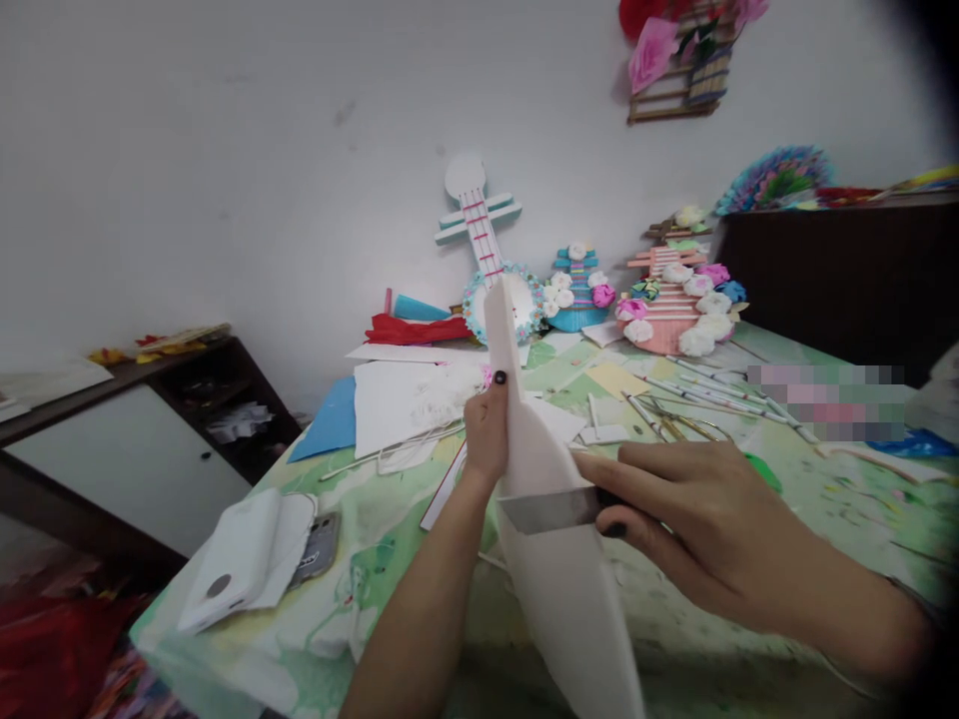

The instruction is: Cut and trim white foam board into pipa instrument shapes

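A long white foam-like piece (546, 449), narrow at the top and wider below, stands tilted in front of me with its lower end running out of view. My left hand (486, 429) is closed around its narrow neck, the thumb pressed on the side. In my right hand (696, 524) is a knife (550, 509), gripped between thumb and fingers. Its wide metal blade lies across the face of the white piece, about midway down. The fingers cover the knife's handle. My right index finger reaches to the edge of the white piece.
Behind stands a decorated model lute (483, 235), beside smaller flowered ones (576, 290). White paper (412, 394), thin striped sticks (719, 394) and scissors (678, 419) lie on the green-patterned tablecloth. A white device (240, 549) and a grey phone (319, 549) are at left.
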Motion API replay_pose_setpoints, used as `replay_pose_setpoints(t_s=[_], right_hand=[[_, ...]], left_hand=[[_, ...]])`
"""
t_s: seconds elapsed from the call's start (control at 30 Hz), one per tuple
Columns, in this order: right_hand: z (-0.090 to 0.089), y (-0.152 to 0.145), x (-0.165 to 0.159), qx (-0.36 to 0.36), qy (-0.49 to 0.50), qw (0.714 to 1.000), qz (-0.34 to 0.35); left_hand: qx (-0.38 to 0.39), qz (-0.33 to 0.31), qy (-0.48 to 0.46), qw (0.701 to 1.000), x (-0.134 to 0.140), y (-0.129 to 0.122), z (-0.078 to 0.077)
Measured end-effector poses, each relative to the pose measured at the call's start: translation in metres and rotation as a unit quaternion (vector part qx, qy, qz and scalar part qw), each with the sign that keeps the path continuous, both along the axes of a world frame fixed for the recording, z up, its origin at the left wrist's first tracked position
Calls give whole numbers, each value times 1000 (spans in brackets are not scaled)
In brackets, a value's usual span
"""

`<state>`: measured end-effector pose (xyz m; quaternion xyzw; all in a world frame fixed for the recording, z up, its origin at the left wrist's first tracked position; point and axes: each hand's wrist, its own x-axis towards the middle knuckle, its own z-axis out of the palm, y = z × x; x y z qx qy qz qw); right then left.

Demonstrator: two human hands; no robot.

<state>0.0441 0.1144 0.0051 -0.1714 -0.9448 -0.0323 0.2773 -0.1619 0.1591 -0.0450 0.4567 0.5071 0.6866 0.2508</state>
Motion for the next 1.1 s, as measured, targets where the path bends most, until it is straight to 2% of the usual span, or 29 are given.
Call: replay_pose_setpoints(t_s=[0.1,0.27,0.43,0.83,1.1], right_hand=[[-4,6,3,-1,14,1000,-10],[-7,9,8,-19,27,999,-9],[-5,-1,9,-27,4,999,24],[0,-5,4,-3,-9,1000,-4],[-1,-3,7,33,-9,999,-10]], left_hand=[[-1,-20,-8,1000,-1,-1,1],[-11,-2,-8,1000,-2,2,0],[-26,17,-16,999,-2,3,1],[-23,37,15,999,-1,2,1],[-16,27,19,999,-1,2,0]])
